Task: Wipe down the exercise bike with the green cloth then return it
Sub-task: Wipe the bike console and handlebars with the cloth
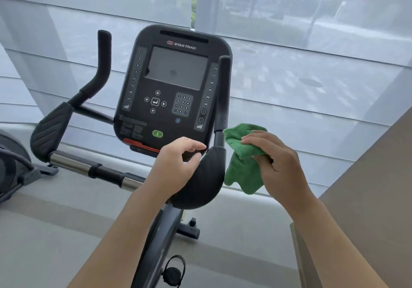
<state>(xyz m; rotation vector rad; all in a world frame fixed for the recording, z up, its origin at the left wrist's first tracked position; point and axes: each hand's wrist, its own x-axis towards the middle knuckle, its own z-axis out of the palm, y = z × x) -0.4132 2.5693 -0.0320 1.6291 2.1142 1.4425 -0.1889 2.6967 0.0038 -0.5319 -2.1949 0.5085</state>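
Observation:
The exercise bike's black console [172,87] stands in the middle, with black handlebars on both sides. My right hand [278,165] grips the bunched green cloth [242,160] just to the right of the right elbow pad [205,180] and the upright right grip [223,91]. The cloth hangs down beside the pad, touching or nearly touching it. My left hand [176,165] rests on the inner edge of the same pad, fingers loosely curled above it without gripping anything.
The left elbow pad [50,131] and chrome crossbar [89,167] stretch to the left. Another machine [11,165] stands at the far left. Shaded windows [289,42] lie ahead, a beige wall [367,198] at right. The bike's frame and pedal [174,274] are below.

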